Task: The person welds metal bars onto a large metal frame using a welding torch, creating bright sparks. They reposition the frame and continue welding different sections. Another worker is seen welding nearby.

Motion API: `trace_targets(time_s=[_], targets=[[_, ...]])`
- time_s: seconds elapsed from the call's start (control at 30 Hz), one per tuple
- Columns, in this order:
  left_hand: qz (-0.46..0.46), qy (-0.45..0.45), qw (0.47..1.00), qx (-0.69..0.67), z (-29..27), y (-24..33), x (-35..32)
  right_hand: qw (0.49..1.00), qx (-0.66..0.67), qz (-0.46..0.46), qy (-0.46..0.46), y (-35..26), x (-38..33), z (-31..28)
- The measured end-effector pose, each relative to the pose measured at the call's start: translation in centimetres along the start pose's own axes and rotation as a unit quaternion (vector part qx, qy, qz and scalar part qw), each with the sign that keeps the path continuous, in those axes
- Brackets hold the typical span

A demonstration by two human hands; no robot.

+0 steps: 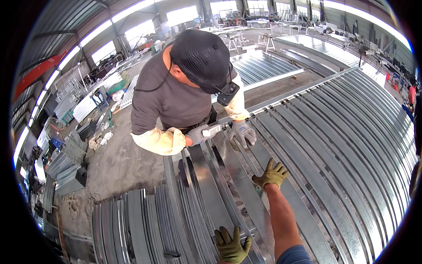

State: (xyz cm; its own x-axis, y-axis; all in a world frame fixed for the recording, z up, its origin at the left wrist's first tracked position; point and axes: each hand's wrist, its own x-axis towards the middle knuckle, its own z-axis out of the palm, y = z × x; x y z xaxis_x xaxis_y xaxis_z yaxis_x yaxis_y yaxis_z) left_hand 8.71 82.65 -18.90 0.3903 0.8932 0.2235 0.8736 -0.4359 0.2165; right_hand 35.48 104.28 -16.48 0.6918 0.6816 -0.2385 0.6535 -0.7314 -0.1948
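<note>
My left hand (233, 246), in an olive work glove, lies with fingers spread on a long grey metal strip (212, 185) near the lower edge. Farther forward and to the right, my right hand (271, 174), gloved alike, reaches over a metal slat (288, 193) with its fingers apart. Neither hand visibly grips anything; what lies under the right palm is hidden. Across the strips, a co-worker in a black cap holds a short pale block-like piece (212, 130) in one grey glove. The co-worker's other gloved hand (242, 133) rests at the slat ends.
Long slats (351, 154) run side by side on the right, meeting a crossbar (303, 88). Stacked metal strips (132, 224) fill the lower left. Behind the co-worker are a slatted panel (263, 68) and trestles (266, 42). Metal profiles (66, 169) lie piled on the left.
</note>
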Motion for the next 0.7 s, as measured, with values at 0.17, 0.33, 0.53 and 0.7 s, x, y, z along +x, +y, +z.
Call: trace_targets(time_s=[0.17,0.33,0.53,0.7], targets=[[-0.036,-0.001,0.999,-0.008,2.0,-1.3,-0.3,0.987,0.039,-0.11,0.108,4.4,-3.4,2.9],[-0.07,-0.053,0.995,-0.046,2.5,-1.2,-0.5,0.969,0.033,-0.178,0.168,18.0,-15.6,4.5],[-0.106,-0.116,0.984,-0.087,1.6,-0.9,-0.4,0.979,0.057,0.068,0.181,33.6,-38.2,4.4],[-0.118,-0.132,0.981,-0.08,0.1,-0.3,0.3,0.95,-0.044,0.229,0.208,40.5,-50.8,10.4]])
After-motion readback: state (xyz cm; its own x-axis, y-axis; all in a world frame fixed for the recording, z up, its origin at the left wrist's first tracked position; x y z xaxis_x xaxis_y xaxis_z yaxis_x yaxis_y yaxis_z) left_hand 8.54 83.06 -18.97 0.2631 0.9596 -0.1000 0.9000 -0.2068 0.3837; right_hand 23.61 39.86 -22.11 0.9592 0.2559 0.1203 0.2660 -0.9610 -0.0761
